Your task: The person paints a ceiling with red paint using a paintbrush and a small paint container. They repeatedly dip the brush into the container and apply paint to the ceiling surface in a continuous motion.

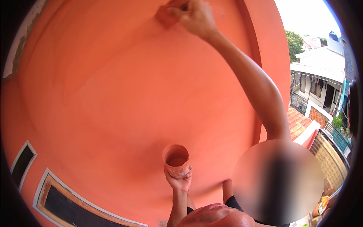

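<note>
Low in the middle of the head view, my left hand (180, 182) is wrapped round the lower part of a paint pot (176, 156). The pot is upright, open at the top and smeared with orange, with some orange-brown paint in the bottom. My right arm reaches up to the top of the view. There my right hand (197, 18) is closed round a paintbrush (166, 16), slightly blurred, its wide orange-coated head against the orange wall (124, 87). Most of the brush's handle is hidden by the fingers.
Two dark windows with pale surrounds, one wood-framed (75, 202) and one smaller (22, 164), sit at lower left. A raised vertical edge (254, 45) runs down the wall's right side. Beyond it lie a tiled roof (298, 123) and neighbouring houses. A blurred disc covers the lower right.
</note>
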A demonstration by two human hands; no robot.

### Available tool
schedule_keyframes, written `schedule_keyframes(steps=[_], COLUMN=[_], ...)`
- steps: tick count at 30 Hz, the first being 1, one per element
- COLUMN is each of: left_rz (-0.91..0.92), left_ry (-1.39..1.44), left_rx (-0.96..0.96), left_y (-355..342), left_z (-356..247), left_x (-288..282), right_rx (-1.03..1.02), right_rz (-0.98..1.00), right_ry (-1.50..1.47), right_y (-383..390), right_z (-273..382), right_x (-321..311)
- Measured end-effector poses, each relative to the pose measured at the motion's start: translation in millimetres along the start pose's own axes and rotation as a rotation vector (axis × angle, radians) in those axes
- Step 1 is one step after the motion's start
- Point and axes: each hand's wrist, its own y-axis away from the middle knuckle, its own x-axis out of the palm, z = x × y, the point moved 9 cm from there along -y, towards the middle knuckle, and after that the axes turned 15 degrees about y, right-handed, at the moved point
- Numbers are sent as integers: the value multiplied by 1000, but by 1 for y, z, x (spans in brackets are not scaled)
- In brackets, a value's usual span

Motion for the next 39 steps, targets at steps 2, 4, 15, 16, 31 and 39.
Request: schedule_keyframes(steps=[2,4,15,16,31,39], left_rz=[36,17,100,98,146,-4], left_ry=[-1,-2,88,91,145,158], left_rx=[-8,-4,-13,-17,8,64], left_y=[-2,-2,1,1,51,81], left_z=[0,2,12,11,19,5], left_x=[1,-4,-6,-6,-8,-34], right_rx=[63,239,-330,-428,425,175], right_rz=[-408,-542,-398,-358,-440,-107], right_ry=[-205,-91,405,253,157,-393], right_y=[4,4,52,66,79,228], right_z=[-41,-92,3,22,-164,-61], right_x=[-55,-99,-68,-57,-156,-98])
